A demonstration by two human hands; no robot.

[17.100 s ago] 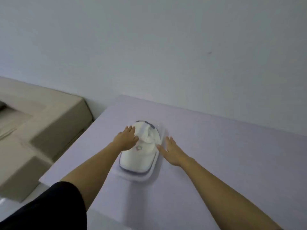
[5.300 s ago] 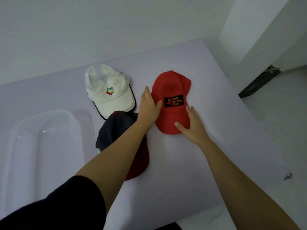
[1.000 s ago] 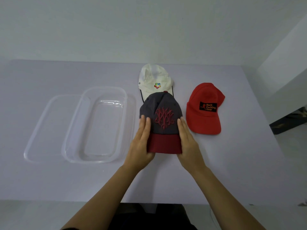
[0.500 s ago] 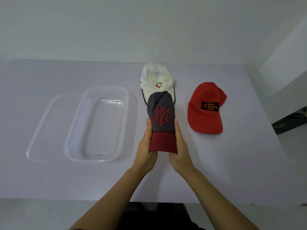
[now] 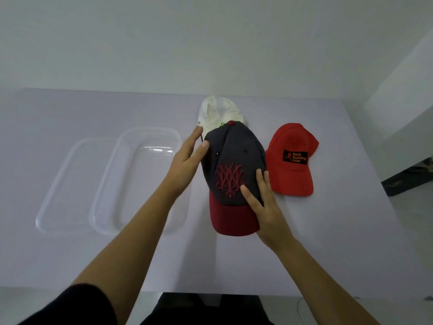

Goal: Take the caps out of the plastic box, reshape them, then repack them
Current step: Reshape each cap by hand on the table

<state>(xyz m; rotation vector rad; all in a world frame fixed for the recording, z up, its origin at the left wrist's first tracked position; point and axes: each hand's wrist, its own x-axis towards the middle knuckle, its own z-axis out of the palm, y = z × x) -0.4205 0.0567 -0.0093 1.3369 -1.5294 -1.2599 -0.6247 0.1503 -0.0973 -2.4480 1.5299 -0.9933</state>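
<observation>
Both your left hand (image 5: 185,163) and right hand (image 5: 264,207) now lie straight-fingered on the grey cap (image 5: 234,156); squeezed narrow between your palms a moment ago, it spreads wide beside the box (image 5: 150,130), overlapping the white cap (image 5: 218,113). Shape looks restored, so repacking can follow.

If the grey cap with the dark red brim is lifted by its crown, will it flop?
The grey cap is stitched cloth, so its crown probably sags. The brim lies flat and likely stays stiff.
</observation>
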